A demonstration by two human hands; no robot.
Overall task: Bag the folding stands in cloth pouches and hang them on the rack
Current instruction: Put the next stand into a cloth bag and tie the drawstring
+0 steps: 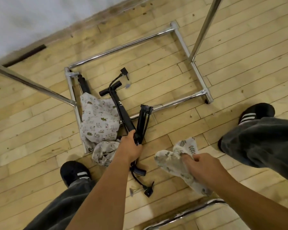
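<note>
Left hand [130, 146] curled round a black folding stand [144, 120], right hand [200, 165] beside it pinching a bunched leaf-print pouch [170, 161]; best, I judge, to shake the pouch mouth open, then feed the stand's slimmer end in first.

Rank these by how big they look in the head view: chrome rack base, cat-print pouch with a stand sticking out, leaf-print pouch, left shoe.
1. chrome rack base.
2. cat-print pouch and leaf-print pouch look alike; the leaf-print one is nearer the camera, so unranked.
3. left shoe, partly covered.
</note>
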